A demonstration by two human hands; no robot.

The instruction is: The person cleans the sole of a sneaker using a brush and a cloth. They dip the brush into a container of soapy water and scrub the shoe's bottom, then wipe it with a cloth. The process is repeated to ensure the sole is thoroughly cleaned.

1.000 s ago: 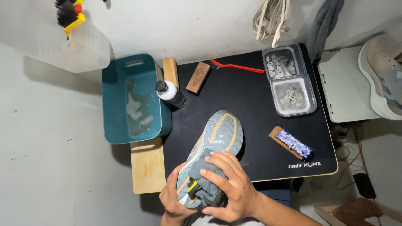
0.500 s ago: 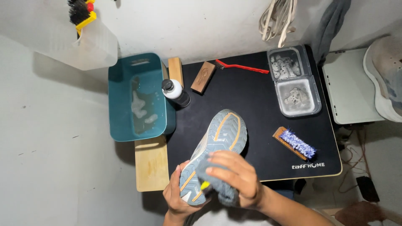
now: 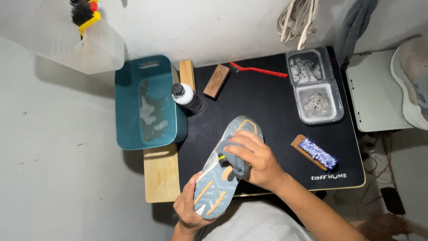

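A grey shoe (image 3: 223,178) with orange tread marks lies sole-up over the front edge of a black mat (image 3: 267,102). My left hand (image 3: 189,207) grips the shoe's near end from below. My right hand (image 3: 254,158) presses a dark grey cloth (image 3: 232,160) against the middle of the sole. The shoe's far tip points toward a small white bottle with a black cap (image 3: 186,96).
A teal tub (image 3: 147,105) of soapy water stands left of the mat. A brush with blue-white bristles (image 3: 314,152) lies at the right. A wooden brush (image 3: 216,80), a red-handled brush (image 3: 258,69) and a clear two-part container (image 3: 314,85) sit farther back. Another shoe (image 3: 412,80) rests at the far right.
My right hand has slid with the cloth from the shoe's near end up to the middle of the sole. The near part of the sole now shows.
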